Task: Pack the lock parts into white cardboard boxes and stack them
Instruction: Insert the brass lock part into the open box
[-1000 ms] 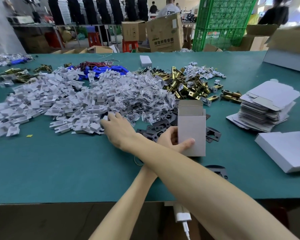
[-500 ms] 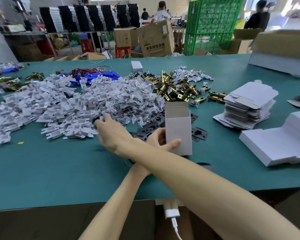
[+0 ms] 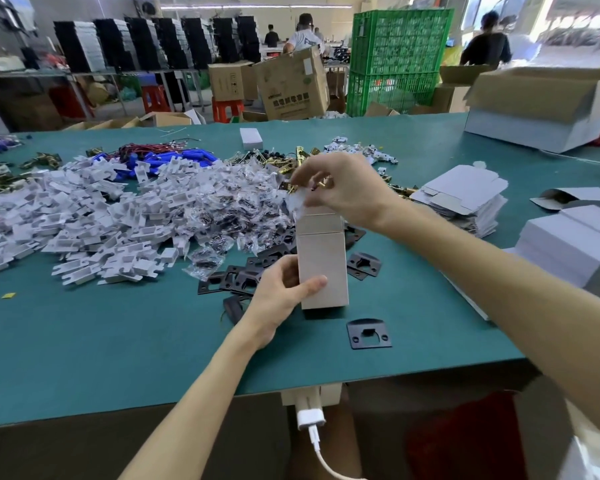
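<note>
Left hand point(image 3: 284, 292) grips the white cardboard box point(image 3: 323, 268) low on its left side, with the thumb laid across the front face and the fingers curled behind. I read the box as standing upright on the desk point(image 3: 84, 358), near the middle of the near edge, with its top flap open and raised. Right hand point(image 3: 343, 192) hovers directly above the open top, fingertips pinching a small pale part point(image 3: 299, 203). Blur prevents me from telling whether this is a white insert or a clear bag. The lower end of the part hangs at the box mouth; I cannot tell whether it touches the rim.

Black strike plates point(image 3: 243, 278) lie in a loose heap just left of the box and behind it. One single plate point(image 3: 369, 334) lies flat between the box base and the near edge, slightly to the right.

White card inserts point(image 3: 94, 220) cover the left half of the desk in a broad pile. Bagged screws point(image 3: 229, 209) adjoin that pile on its right and reach up to the box. Brass latch parts point(image 3: 302, 159) lie beyond the right hand, toward the far edge, and blue parts point(image 3: 187, 155) lie beyond the inserts. Flat box blanks point(image 3: 465, 195) form a stack toward the right edge, and closed white boxes point(image 3: 575, 244) sit at the right edge itself. I note a large open carton point(image 3: 541, 109) at the far right corner.
</note>
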A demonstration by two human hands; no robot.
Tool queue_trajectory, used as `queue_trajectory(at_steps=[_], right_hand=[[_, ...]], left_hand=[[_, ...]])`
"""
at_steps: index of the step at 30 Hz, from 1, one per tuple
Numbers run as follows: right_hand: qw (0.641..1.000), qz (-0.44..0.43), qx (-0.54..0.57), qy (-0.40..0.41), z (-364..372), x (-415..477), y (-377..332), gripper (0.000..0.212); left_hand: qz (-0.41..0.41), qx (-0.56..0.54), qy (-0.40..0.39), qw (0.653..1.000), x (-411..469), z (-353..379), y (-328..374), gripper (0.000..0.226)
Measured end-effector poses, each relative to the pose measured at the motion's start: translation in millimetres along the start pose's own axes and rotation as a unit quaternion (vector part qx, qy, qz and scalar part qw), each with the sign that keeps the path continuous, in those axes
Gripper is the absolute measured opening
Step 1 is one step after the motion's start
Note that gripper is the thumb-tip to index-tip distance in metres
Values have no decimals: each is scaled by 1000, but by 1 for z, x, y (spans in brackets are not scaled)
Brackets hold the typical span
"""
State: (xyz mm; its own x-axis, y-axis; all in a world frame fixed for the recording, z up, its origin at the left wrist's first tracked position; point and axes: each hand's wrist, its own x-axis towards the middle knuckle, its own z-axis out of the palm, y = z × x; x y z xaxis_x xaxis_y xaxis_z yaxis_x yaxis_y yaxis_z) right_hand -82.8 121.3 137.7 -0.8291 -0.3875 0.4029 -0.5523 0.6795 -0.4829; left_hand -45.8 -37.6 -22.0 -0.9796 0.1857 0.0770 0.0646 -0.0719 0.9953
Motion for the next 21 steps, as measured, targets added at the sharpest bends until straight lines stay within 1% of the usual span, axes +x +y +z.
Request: queue_trajectory(at_steps=[3, 6, 9, 15, 16, 18, 19, 21], right_hand=[[999, -19, -45, -9, -11, -9, 17, 31], [996, -18, -78, -47, -10, -16, 28, 35], [994, -2, -89, -70, -7, -20, 34, 36], [983, -39, -118, -138, -13, -27, 28, 36], [984, -39, -113, -131, -14, -30, 28, 36], [992, -42, -88, -77, -16, -36, 30, 35], [995, -49, -77, -41, -16, -41, 32, 33], [996, -59, -68, 12, -15, -53, 35, 21]], left_hand=[[5, -10, -6, 1000, 0, 0, 0, 53], [11, -16, -11, 1000, 0, -1, 0, 53], [13, -19, -22, 999, -1, -2, 0, 53], [18, -17, -21, 999, -1, -1, -1, 51], [18, -17, -18, 1000, -1, -1, 0, 51], [19, -18, -14, 1000, -1, -1, -1, 51], [18, -18, -12, 1000, -1, -1, -1, 50], [15, -15, -11, 1000, 0, -1, -1, 45]])
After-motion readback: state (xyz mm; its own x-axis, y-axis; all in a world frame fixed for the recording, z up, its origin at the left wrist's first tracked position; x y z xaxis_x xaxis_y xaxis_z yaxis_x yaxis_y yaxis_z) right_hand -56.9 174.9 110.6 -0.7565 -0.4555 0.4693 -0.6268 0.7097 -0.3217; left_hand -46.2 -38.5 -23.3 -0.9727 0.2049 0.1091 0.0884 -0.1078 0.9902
